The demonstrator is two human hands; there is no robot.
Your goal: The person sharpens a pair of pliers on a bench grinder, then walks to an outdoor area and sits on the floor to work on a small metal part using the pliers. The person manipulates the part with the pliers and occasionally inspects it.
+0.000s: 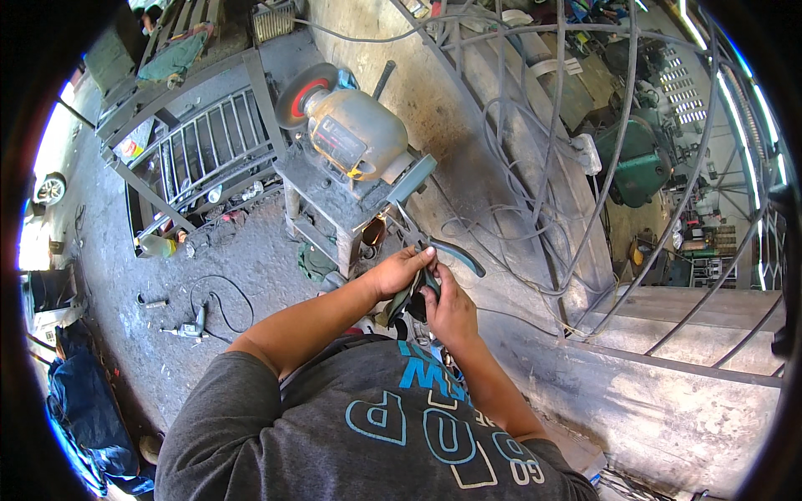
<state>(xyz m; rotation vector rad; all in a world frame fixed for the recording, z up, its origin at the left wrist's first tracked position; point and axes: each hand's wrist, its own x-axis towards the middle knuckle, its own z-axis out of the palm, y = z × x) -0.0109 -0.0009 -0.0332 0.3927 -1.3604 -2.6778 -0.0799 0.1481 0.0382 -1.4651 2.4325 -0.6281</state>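
My left hand (pixel 401 271) is closed around a pair of pliers (pixel 459 254) with dark handles, its thumb on top near the pivot. Just below and to the right, my right hand (pixel 451 307) is closed too, fingers wrapped at the lower handle. One handle sticks out to the right and the jaws point up toward the grey grinding wheel (pixel 412 179) of a bench grinder (pixel 359 134). Small orange sparks show beneath that wheel. Whether the jaws grip anything or touch the wheel is too small to tell.
The grinder stands on a metal stand (pixel 322 200), with a red-centred disc (pixel 305 96) at its far end. A metal rack (pixel 209 142) is on the left. A power drill (pixel 192 326) with its cord lies on the floor. Several cables (pixel 535 209) hang over the wall and bars at right.
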